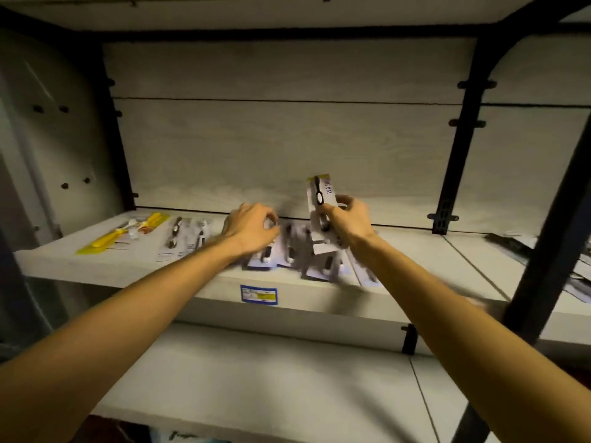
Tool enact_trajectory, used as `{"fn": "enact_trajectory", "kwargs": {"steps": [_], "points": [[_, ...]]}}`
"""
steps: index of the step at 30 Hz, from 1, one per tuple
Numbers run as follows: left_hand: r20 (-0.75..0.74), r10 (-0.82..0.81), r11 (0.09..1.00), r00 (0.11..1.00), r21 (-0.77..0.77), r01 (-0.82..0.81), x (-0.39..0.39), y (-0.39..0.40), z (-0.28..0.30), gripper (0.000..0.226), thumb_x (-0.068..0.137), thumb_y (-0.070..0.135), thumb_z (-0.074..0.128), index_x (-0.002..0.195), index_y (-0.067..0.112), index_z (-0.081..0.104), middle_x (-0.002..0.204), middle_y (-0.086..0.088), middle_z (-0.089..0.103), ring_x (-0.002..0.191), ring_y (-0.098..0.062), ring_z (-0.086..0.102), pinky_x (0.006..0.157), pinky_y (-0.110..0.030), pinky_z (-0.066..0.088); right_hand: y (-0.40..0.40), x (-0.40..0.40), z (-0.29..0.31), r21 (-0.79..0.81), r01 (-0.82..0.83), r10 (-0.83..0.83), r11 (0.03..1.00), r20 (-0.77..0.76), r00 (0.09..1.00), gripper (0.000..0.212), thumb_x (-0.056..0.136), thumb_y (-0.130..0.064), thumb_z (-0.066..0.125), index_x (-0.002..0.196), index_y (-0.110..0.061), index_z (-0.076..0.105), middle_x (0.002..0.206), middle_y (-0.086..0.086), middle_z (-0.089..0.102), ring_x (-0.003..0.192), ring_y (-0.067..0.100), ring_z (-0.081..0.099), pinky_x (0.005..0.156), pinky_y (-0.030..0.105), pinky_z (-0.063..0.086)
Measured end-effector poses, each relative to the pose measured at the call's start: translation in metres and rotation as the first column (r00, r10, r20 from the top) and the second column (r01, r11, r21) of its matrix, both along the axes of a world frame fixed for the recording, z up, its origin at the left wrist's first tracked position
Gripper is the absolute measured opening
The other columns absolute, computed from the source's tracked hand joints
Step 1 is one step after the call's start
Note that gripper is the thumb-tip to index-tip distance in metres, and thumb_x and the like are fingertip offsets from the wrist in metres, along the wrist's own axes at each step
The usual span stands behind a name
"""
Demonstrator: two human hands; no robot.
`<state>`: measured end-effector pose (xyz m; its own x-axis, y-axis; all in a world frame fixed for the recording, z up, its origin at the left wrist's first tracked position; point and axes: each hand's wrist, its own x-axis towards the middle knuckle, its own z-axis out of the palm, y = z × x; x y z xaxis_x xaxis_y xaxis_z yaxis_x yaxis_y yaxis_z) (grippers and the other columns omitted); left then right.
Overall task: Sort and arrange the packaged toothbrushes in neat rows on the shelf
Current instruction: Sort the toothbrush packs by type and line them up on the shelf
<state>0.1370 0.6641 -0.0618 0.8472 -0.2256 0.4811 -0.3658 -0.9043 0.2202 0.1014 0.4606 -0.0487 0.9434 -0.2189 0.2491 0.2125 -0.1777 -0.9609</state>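
While both arms reach over the shelf, blurred packs lie flat mid-shelf, yellow pack far left. Left hand curls over them, grip unclear. Right hand holds one pack upright.

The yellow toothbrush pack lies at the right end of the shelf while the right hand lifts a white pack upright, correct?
Not quite: the head view shows the yellow toothbrush pack at the left end of the shelf. The right hand does hold a white pack upright.
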Motion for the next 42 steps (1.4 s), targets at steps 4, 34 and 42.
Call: {"fn": "enact_trajectory", "kwargs": {"steps": [4, 34, 42], "points": [[0.003, 0.061, 0.995, 0.998, 0.074, -0.061, 0.013, 0.077, -0.003, 0.025, 0.093, 0.036, 0.06, 0.113, 0.025, 0.07, 0.125, -0.003, 0.065, 0.116, -0.028, 0.058, 0.093, -0.037, 0.049, 0.075, 0.023, -0.007, -0.027, -0.053, 0.053, 0.998, 0.026, 0.998, 0.04, 0.089, -0.006, 0.063, 0.127, -0.003, 0.054, 0.07, 0.001, 0.068, 0.045, 0.005, 0.061, 0.041, 0.021, 0.048], [-0.079, -0.026, 0.988, 0.996, 0.148, 0.038, 0.006, 0.111, -0.019, 0.06, 0.101, 0.06, 0.028, 0.141, 0.021, 0.051, 0.149, -0.006, 0.043, 0.136, -0.029, 0.04, 0.111, -0.045, 0.028, 0.13, 0.005, -0.016, -0.826, 0.113, 0.009, 0.553, 0.142, 0.99, 0.039, 0.094, -0.023, 0.051, 0.131, -0.016, 0.063, 0.129, 0.011, 0.066, 0.12, 0.032, 0.055, 0.092, 0.039, 0.05], [-0.025, -0.18, 0.943, 0.983, 0.28, 0.18, -0.083, -0.028, -0.008, 0.057, 0.101, 0.057, 0.03, 0.138, 0.021, 0.053, 0.14, -0.005, 0.052, 0.127, -0.028, 0.048, 0.107, -0.044, 0.035, -0.01, -0.091, -0.008, -0.909, 0.228, 0.0, 0.349, 0.244, 0.97, 0.051, 0.094, -0.03, 0.055, 0.143, -0.017, 0.049, 0.142, 0.008, 0.053, 0.134, 0.029, 0.04, 0.105, 0.043, 0.039]]}}
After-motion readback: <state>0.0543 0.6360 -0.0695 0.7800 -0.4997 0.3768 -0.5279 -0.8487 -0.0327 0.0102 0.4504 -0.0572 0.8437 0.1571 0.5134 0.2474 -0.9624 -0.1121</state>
